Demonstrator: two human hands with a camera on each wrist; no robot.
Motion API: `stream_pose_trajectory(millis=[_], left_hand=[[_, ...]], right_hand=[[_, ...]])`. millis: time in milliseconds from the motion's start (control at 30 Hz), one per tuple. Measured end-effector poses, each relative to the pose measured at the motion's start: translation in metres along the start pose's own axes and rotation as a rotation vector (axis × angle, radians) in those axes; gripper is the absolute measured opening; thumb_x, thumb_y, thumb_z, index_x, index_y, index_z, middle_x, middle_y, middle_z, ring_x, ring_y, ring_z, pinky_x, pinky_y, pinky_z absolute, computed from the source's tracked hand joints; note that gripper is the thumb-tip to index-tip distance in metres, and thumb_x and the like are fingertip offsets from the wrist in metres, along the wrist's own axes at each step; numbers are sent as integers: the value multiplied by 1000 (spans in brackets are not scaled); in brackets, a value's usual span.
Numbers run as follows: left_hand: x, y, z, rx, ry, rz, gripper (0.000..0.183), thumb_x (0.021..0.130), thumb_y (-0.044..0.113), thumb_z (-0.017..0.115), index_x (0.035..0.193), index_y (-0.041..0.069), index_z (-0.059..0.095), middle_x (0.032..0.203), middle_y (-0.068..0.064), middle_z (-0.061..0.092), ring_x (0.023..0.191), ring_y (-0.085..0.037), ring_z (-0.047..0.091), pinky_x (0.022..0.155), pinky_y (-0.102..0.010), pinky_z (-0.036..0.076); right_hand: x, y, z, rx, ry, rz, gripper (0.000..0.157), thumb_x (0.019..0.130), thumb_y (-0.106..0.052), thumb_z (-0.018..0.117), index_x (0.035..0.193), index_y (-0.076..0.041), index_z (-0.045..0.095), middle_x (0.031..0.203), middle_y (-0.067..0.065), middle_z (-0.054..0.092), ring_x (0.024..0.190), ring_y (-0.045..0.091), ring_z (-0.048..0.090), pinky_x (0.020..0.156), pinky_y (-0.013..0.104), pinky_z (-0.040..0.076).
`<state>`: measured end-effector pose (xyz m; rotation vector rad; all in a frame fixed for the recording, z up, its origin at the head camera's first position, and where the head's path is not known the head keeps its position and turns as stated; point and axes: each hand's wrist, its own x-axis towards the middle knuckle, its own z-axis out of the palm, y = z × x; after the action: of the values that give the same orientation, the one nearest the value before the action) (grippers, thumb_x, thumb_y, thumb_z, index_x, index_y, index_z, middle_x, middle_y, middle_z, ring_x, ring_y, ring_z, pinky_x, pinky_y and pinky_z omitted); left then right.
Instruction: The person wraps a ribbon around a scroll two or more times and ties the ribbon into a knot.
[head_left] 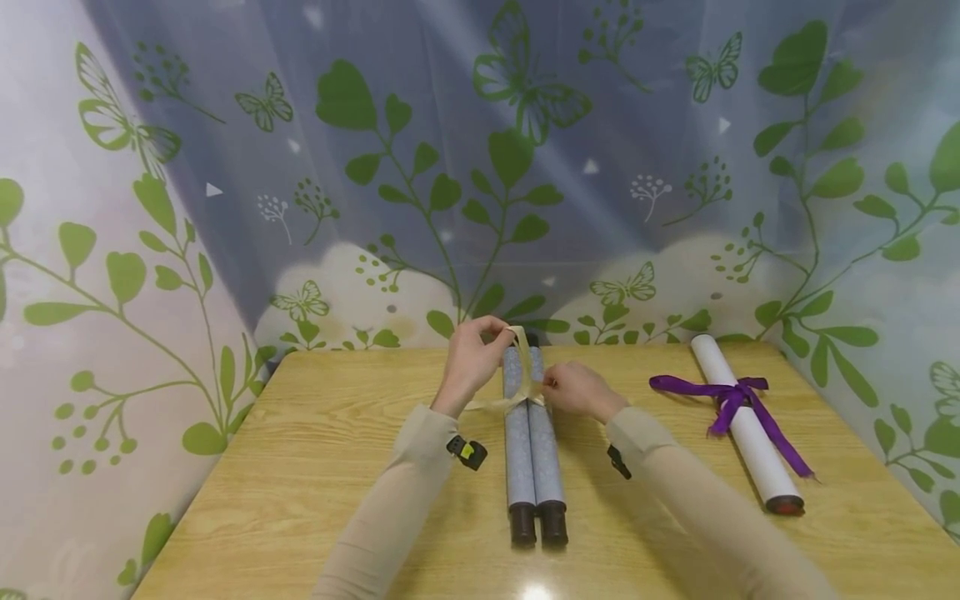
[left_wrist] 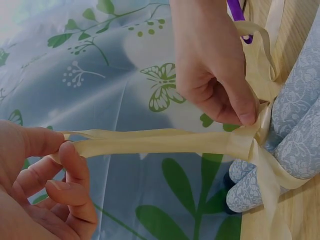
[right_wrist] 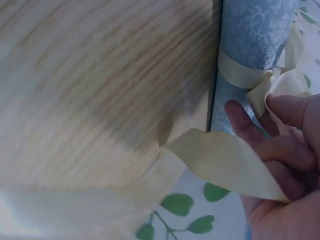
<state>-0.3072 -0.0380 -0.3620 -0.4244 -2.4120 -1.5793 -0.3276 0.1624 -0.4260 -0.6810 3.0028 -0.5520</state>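
Observation:
A scroll (head_left: pixel 534 458) with two blue-grey patterned rolls and dark brown end knobs lies lengthwise on the table. Around its middle runs a cream ribbon (left_wrist: pixel 165 142), crossed in a knot on top. My left hand (head_left: pixel 474 360) pinches a raised loop of the ribbon between thumb and fingertips, above the scroll's far part. Close by the knot, my right hand (head_left: pixel 579 389) pinches the ribbon between thumb and finger. In the right wrist view a loose ribbon tail (right_wrist: pixel 230 162) trails from under the right hand's fingers.
On the right of the wooden table (head_left: pixel 337 467) lies a white scroll (head_left: pixel 761 450) tied with a purple ribbon (head_left: pixel 731 400) in a bow. Behind the table hangs a curtain (head_left: pixel 420 208) printed with green leaves and butterflies.

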Motion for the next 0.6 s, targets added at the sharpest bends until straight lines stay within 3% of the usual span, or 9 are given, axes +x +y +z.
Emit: stream_pose_trajectory(millis=[167,333,400,467,600], left_hand=[[-1,-1,0,2,1,-1,16,94,27,63,94,15,73,89,-2,67,57,-15,62,51,-29,49],[-2,0,-1,1,-5,-9,16,94,27,62,95,16,73,87,-2,67,57,-16,62,49,-29,47],[-3,1,-2,2,-11,-16,16,95,28,61,96,17,73,85,-2,67,56,-17,62,46,-28,44],[-4,1,-2,1,-18,-20,16,96,28,61,97,18,73,85,-2,66,56,-17,61,44,-29,41],[-4,0,-4,-9,-23,-18,16,96,28,60,98,18,72,89,-2,66,57,-17,62,45,-30,42]], right_hand=[[5,4,6,113,26,115,25,93,-21,64,70,-11,67,58,-1,55,50,11,46,47,25,37],[7,6,11,242,116,184,22,87,-24,72,69,-13,65,61,-1,58,51,11,48,46,25,39],[8,5,11,278,138,190,17,86,-24,74,82,-9,68,66,2,60,52,12,49,47,26,40],[7,6,10,296,131,170,23,87,-24,73,98,-5,68,71,4,61,55,11,48,50,26,40],[7,8,6,336,42,97,19,95,-20,64,89,-1,65,61,2,50,50,10,38,49,25,34]])
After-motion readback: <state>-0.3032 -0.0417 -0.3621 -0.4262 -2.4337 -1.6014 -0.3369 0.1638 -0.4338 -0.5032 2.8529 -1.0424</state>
